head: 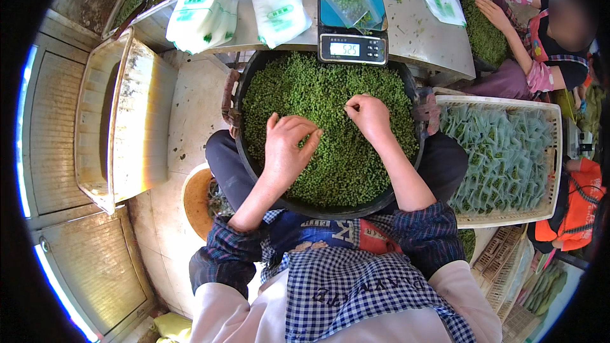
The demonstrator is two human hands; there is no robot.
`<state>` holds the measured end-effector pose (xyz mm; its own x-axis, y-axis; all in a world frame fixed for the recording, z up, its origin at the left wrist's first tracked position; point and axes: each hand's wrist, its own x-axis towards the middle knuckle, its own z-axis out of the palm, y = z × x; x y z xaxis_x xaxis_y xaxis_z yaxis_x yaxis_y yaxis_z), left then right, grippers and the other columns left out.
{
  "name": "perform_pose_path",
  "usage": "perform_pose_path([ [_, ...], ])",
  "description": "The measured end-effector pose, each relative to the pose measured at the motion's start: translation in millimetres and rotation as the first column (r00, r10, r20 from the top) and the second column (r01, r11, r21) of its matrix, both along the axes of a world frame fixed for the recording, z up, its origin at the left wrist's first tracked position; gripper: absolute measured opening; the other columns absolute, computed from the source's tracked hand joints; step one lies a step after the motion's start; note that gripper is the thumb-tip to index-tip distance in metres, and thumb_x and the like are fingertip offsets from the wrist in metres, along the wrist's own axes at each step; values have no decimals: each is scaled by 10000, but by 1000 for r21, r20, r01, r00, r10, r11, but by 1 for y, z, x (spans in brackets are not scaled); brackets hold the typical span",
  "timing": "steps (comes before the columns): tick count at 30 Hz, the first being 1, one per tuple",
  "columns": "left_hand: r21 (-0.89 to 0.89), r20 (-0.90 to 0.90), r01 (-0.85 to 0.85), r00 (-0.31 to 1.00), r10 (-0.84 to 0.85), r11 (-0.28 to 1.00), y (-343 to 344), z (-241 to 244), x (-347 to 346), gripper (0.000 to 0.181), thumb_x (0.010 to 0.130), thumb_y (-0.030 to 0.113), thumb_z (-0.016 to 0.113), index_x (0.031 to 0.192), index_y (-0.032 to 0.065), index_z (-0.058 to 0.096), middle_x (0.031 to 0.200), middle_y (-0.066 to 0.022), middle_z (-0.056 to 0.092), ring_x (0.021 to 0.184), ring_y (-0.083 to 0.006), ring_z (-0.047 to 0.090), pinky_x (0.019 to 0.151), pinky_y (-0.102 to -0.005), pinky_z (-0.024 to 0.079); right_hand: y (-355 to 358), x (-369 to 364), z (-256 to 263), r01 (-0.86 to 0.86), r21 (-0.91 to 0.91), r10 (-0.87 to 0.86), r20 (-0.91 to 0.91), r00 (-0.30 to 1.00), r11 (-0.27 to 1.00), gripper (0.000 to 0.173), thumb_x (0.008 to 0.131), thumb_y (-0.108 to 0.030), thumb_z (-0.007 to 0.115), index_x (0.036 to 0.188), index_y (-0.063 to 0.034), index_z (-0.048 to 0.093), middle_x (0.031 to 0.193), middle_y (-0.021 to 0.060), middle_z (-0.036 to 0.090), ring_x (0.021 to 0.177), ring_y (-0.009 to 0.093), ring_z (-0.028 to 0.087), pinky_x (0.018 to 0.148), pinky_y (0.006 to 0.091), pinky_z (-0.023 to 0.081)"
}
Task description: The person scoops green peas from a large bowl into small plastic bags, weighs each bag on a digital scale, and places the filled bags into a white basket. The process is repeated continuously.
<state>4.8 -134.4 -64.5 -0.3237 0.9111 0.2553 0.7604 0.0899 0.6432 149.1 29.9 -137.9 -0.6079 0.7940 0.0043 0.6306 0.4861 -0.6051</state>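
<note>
A round black tub (pixel 241 145) full of small green peppercorn-like berries (pixel 329 166) rests between my knees. Over the left middle of the berries is my left hand (pixel 291 145), thumb and fingers apart, with nothing visible between them. My right hand (pixel 368 113) hovers over the right middle, thumb and forefinger pinched together; a tiny dark bit, perhaps a stem, shows at the tips. Beyond the tub, a digital scale (pixel 352 50) with a lit display carries a clear plastic bag (pixel 350 7) of berries.
Stacked printed bags (pixel 200 19) and more bags (pixel 281 16) lie on the metal table (pixel 405 33). A white crate (pixel 507 221) of filled bags stands right, an orange bucket (pixel 195 200) left. A co-worker (pixel 533 57) sits at the upper right beside another heap of berries (pixel 481 33).
</note>
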Motion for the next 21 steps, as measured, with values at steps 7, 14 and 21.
perform_pose_path([
  [7,-69,295,28,956,-6,997,19,-12,22,367,821,57,640,1185,31,603,1105,-138,622,876,-242,648,765,-327,515,-4,18,26,-102,-262,5,-347,938,960,102,807,-95,681,883,-28,667,841,69,651,701,168,619,644,302,490],
  [14,-120,537,-2,841,67,993,36,-32,28,477,853,19,603,1317,36,496,1184,-95,615,835,-139,621,736,-276,508,15,24,46,-61,-224,-28,-375,927,973,98,824,-93,660,832,-5,619,791,69,624,689,135,601,641,273,479],
  [21,-79,553,28,833,21,996,18,-42,33,391,863,38,604,1250,31,548,1146,-96,635,839,-165,635,748,-287,515,81,-14,91,185,35,-154,-413,898,982,152,846,-161,687,887,-17,663,784,91,676,627,162,598,610,289,477],
])
